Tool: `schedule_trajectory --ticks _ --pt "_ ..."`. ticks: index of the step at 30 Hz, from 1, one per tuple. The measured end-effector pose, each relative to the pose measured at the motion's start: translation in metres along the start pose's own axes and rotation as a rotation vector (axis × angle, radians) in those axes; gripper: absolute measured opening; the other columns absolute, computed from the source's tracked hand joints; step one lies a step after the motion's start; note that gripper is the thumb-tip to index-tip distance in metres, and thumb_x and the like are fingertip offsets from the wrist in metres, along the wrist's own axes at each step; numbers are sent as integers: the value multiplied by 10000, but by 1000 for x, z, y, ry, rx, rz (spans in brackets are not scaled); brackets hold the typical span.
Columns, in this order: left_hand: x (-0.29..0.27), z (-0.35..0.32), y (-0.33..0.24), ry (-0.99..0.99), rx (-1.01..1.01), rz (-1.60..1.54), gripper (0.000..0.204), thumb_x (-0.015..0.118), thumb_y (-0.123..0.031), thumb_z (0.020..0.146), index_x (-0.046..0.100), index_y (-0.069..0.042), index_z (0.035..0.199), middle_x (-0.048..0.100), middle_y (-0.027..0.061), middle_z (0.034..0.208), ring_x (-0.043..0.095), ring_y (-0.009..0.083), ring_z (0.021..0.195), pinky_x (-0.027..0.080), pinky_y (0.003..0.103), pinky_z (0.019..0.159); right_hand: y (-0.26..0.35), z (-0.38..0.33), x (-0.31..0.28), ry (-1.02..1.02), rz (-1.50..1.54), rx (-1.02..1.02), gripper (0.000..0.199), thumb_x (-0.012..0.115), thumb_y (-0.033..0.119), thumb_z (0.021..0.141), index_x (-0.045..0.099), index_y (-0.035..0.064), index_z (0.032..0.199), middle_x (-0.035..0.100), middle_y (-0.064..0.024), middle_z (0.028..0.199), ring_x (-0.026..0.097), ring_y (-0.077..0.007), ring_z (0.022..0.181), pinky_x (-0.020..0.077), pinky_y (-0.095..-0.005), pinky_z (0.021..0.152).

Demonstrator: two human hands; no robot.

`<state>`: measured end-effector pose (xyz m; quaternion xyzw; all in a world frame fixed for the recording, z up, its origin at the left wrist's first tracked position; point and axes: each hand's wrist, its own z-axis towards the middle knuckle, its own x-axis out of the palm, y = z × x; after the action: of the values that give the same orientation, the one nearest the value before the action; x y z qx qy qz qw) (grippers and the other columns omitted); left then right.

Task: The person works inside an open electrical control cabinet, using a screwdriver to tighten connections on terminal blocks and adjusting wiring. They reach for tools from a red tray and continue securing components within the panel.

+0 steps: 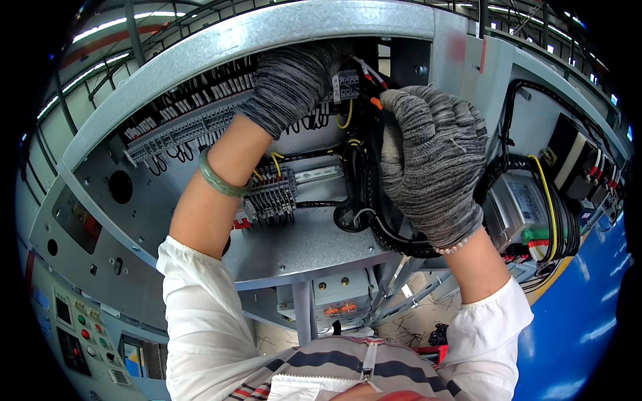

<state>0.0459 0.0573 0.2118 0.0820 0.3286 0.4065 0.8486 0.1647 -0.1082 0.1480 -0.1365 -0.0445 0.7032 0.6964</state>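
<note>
Wires (365, 69) with white sleeves and red sections lie at the far side, between the hands, beside the right end of the terminal strip (200, 123). Right hand (435, 160): grip appears closed on an orange piece (376, 103). Left hand (294, 87): fingertips hidden; grip state cannot be determined. Caution: knit gloves may snag and loosen adjacent wires within the cramped cabinet (234, 37). Sleeve markings: too small to read.

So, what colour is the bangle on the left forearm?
The bangle is green, clearest in the head view.
</note>
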Motion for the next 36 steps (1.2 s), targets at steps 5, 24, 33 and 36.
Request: schedule_trajectory --ticks 5,24,33,36 --pt "13 -2 13 -14 39 -55 298 521 -283 945 614 -227 1222 663 68 1123 653 270 949 534 404 839 -1 1 0 8 8 -20 269 638 83 743 651 82 1012 645 -105 908 619 -281 853 456 -401 787" --pt "5 1 -4 -23 54 107 259 493 -193 871 632 -74 1055 672 162 886 641 343 759 491 476 674 1 6 -1 -15 -94 -71 265 662 123 801 655 138 1065 549 -28 677 586 -224 704 398 -446 978" --pt "4 -3 2 6 40 4 210 503 -148 838 641 -39 952 664 194 840 645 347 750 495 470 695 17 8 -5 -11 -91 -87 336 699 278 807 661 142 1112 666 -46 763 630 -238 835 377 -432 1017" --pt "3 1 2 -87 64 -9 198 516 -154 835 645 -58 952 664 188 826 646 339 726 495 467 670 0 12 -1 -15 -128 -100 286 699 296 816 689 129 1048 679 -64 791 636 -231 770 384 -416 1009"
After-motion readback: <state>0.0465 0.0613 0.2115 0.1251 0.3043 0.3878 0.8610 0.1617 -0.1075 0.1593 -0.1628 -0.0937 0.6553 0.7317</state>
